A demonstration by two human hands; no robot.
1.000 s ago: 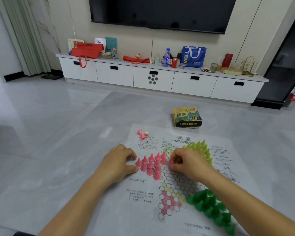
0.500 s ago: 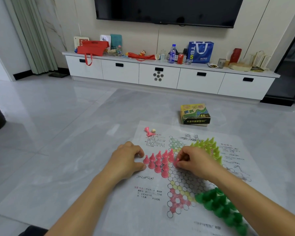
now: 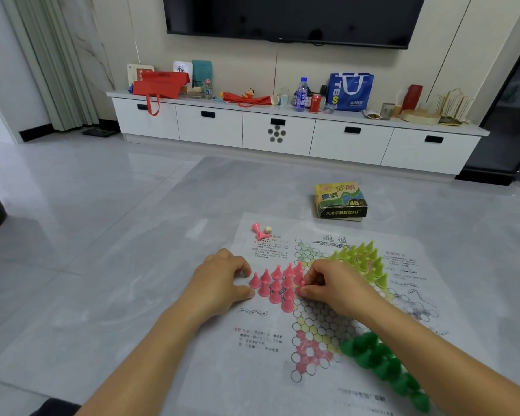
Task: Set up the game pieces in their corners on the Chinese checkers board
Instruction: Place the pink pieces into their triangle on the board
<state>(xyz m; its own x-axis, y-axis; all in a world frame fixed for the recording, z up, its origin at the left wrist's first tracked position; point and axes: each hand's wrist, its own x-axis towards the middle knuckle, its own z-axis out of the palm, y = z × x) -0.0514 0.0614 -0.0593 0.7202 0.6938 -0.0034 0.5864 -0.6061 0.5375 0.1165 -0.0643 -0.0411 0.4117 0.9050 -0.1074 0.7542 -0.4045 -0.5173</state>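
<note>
Our right hand (image 3: 336, 286) pinches a pink piece (image 3: 300, 288) between thumb and forefinger, its other fingers curled in, and holds it upright at the right edge of the pink group (image 3: 275, 285). That group stands in rows on the left point of the star printed on the board sheet (image 3: 222, 325), the cones close together and upright.

Our left hand (image 3: 219, 280) rests on the sheet just beside the leftmost pink cone, with its fingers curled under and the thumb tip near the cone's base. We cannot tell whether it holds anything.

The yellow-green pieces (image 3: 362, 261) fill the star's far right point, just behind our right hand. The dark green pieces (image 3: 379, 361) crowd the near right point, partly hidden by our right forearm. The red point nearest us shows bare circles.

Near the sheet's far left corner lie two spare pink cones (image 3: 258, 230), tipped over, with a small die (image 3: 268, 229) touching or just beside them. The game box (image 3: 339, 201) sits on the floor just beyond the sheet's far edge.
</note>
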